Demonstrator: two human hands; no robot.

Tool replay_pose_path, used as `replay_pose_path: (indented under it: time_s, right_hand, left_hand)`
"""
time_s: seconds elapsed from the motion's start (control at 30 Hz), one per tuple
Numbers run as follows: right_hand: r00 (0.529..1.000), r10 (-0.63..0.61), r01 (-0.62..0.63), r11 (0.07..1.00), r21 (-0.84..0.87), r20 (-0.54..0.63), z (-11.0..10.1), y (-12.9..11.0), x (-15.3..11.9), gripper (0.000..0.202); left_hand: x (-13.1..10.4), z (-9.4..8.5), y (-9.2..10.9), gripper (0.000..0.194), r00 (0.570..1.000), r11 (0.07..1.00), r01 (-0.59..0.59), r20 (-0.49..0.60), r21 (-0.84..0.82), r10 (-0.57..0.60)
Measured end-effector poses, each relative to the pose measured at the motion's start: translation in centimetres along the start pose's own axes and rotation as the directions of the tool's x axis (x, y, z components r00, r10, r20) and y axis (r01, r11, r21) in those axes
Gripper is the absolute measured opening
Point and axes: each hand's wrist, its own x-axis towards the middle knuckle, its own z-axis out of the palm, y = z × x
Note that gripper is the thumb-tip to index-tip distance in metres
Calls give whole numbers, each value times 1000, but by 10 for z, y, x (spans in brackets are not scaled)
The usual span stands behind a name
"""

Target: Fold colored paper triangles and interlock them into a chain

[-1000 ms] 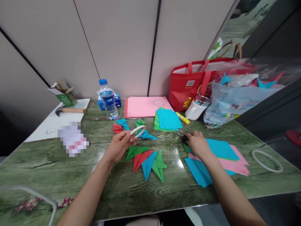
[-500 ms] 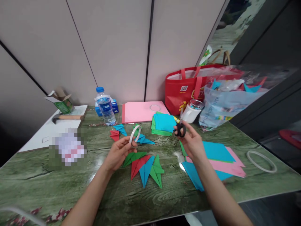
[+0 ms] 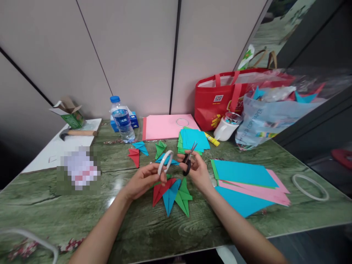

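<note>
Between its thumb and fingers, my left hand (image 3: pixel 143 180) holds up a roll of white tape (image 3: pixel 165 163). Just to the right, my right hand (image 3: pixel 196 169) grips small scissors (image 3: pixel 188 161) by their black handles, blades pointing up. Below the hands lie folded paper pieces: a red one (image 3: pixel 161 190), a blue one (image 3: pixel 170 200) and a green one (image 3: pixel 183 198), fanned side by side. Behind them are smaller folded pieces, among them a red one (image 3: pixel 134 156) and a green one (image 3: pixel 160 149).
Blue sheets (image 3: pixel 244 174) and pink sheets lie right, near a white ring (image 3: pixel 310 187). At the back stand a bottle (image 3: pixel 123 123), a red bag (image 3: pixel 206 106), a white mug (image 3: pixel 227 128) and a plastic bag (image 3: pixel 264 119). A hammer (image 3: pixel 79 132) lies left.
My right hand has moved left with the scissors, closer to the tape. My left hand has shifted slightly right. The yellow glue stick and the sheets at the right are less covered.
</note>
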Motion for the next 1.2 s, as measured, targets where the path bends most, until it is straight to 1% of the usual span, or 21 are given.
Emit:
replay_pose_path:
  time_s: [0.07,0.17,0.23,0.3,0.33,0.4,0.43,0.5,0.57,0.63,0.7,0.8,0.87,0.93,0.97,1.03,1.1,1.13,1.17,1.2]
  right_hand:
    - [1000,-12,12,1000,-26,15,-1,2,-2,47]
    - [998,-57,59,994,-97,20,1,2,-5,43]
    - [995,-103,102,984,-144,-2,3,1,-7,39]
    - [988,-153,146,971,-191,-25,3,0,-8,35]
    - [982,-184,172,959,-225,-32,2,0,-9,32]
    - [963,-266,239,914,-328,-40,1,0,-10,28]
    - [947,-318,281,877,-390,-33,0,-1,-11,26]
    - [909,-417,361,790,-496,-1,-1,-1,-14,24]
    - [888,-460,395,739,-545,19,0,-1,-15,24]
    - [902,-432,370,761,-532,10,1,-1,-16,27]
    - [933,-359,311,824,-474,-12,2,1,-14,30]
    - [965,-263,240,904,-355,-16,3,4,-11,30]
    - [967,-253,232,914,-332,-19,3,5,-10,27]
    - [950,-310,270,873,-405,-35,1,5,-10,24]
    - [932,-362,307,832,-463,-34,0,4,-11,23]
    - [880,-475,405,721,-562,24,-1,3,-13,20]
    - [826,-554,497,630,-598,103,-1,2,-16,20]
    - [813,-571,515,614,-598,114,-1,2,-17,21]
    - [816,-570,507,625,-593,97,0,2,-18,22]
    - [833,-551,477,661,-580,56,1,2,-18,24]
  left_hand:
    - [0,3,-3,31,1000,1000,14,16,10,-14]
    - [0,5,-6,38,999,997,29,35,78,-32]
    - [-1,7,-6,37,996,991,55,57,118,-62]
    - [-2,8,-4,32,992,991,80,92,109,-90]
    - [-2,8,-4,32,988,991,94,111,99,-105]
    - [-2,9,-3,39,982,990,111,140,90,-123]
    - [-2,10,-3,42,982,990,108,143,90,-120]
    - [-1,11,-5,42,990,993,81,108,89,-90]
    - [0,11,-7,39,997,995,47,50,88,-52]
    - [1,10,-8,33,1000,995,27,9,93,-28]
    - [1,10,-8,30,1000,996,10,20,90,-11]
    - [-1,11,-5,26,994,997,0,107,71,-8]
    - [-3,12,-4,28,986,997,18,164,79,-31]
    - [-3,13,-3,36,985,995,33,166,91,-48]
    - [-3,13,-4,42,988,995,37,145,97,-51]
    - [-2,11,-4,53,993,992,44,104,119,-57]
    - [-2,10,-5,53,993,985,59,87,159,-73]
    - [-2,9,-5,49,993,982,62,84,179,-78]
    - [-2,8,-5,43,994,981,57,83,186,-74]
    - [-2,8,-5,37,995,982,49,81,181,-65]
